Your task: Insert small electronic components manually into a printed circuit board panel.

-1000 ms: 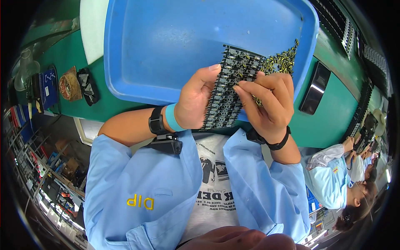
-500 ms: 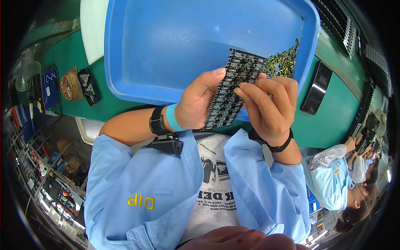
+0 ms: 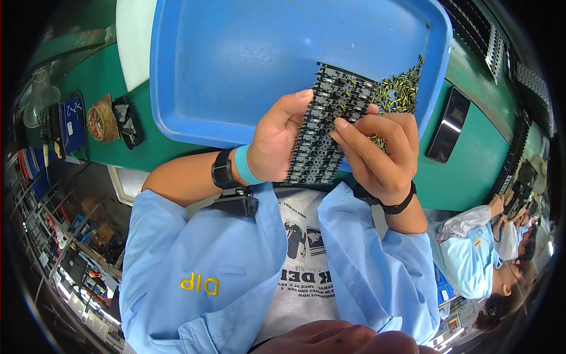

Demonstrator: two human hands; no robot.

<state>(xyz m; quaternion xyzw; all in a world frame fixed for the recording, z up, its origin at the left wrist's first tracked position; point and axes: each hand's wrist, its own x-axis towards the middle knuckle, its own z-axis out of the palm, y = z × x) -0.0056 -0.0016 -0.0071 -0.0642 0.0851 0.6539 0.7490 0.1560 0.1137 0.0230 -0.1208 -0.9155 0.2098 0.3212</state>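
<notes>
My left hand (image 3: 272,138) grips a black printed circuit board panel (image 3: 312,141) by its left edge, thumb on top. The panel is tilted over the near edge of a blue plastic tray (image 3: 194,134) and carries rows of small repeated boards with silvery parts. My right hand (image 3: 386,150) is closed in a pinch, thumb and index fingertips at the panel's face; anything between them is too small to make out. Its other fingers curl by the panel's right edge. Just beyond lies a pile of tiny black-and-yellow cylindrical components (image 3: 401,91) in the tray's right side.
A black phone (image 3: 448,124) lies on the green table (image 3: 477,147) right of the tray. To the left are a brown-wrapped roll (image 3: 102,120), a crumpled black item (image 3: 127,121) and a blue notebook (image 3: 72,127). A person in light blue (image 3: 471,259) works at right.
The panel has shifted slightly left and turned a little more face-up, with my left hand moving along. My right fingertips have moved slightly nearer to me along its face.
</notes>
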